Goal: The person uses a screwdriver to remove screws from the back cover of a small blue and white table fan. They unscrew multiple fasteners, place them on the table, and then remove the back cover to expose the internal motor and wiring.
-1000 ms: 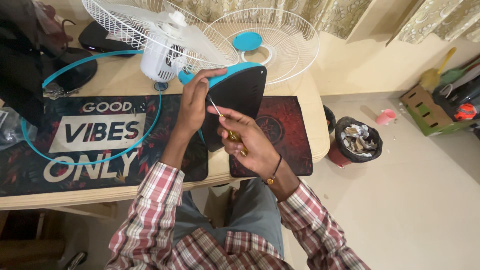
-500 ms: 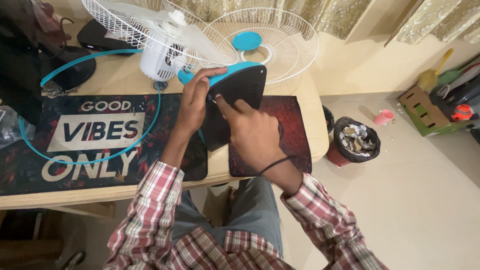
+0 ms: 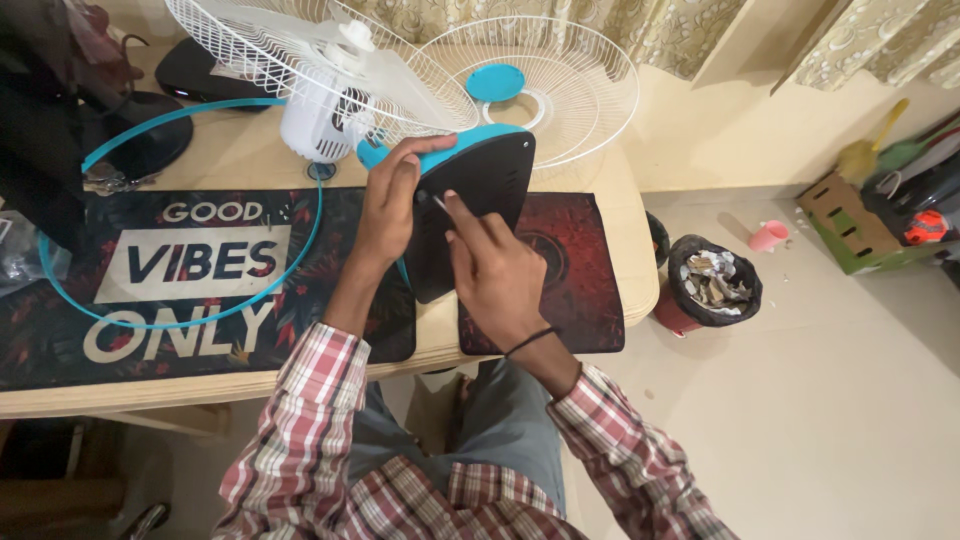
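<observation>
Two hands meet at the middle of the frame over a fan base (image 3: 490, 190), a black-bottomed piece with a teal rim, tipped up on its edge on the table (image 3: 250, 160). The left hand (image 3: 392, 205) wraps around the base's upper left edge, fingers curled over the teal rim and thumb on the black underside, gripping it. The right hand (image 3: 495, 270) is closed around a thin screwdriver (image 3: 438, 203), whose slim metal shaft pokes out past the fingertips toward the black underside, just beside the left thumb; the tip's exact contact point is too small to tell.

Behind the base, at upper centre, stands the white motor (image 3: 318, 125) with a white wire grille (image 3: 300, 40) on it. A second grille (image 3: 560, 90) with a teal centre cap lies to the right of it, near the table's far edge. A teal ring (image 3: 200, 310) loops over the left part of the table, across a long dark mat (image 3: 190, 275) with white lettering. A smaller red-and-black mat (image 3: 570, 270) lies under the right hand's side.

On the floor at right sits a bin (image 3: 715, 285) full of scraps, with a pink cup (image 3: 768, 236) beyond it.
</observation>
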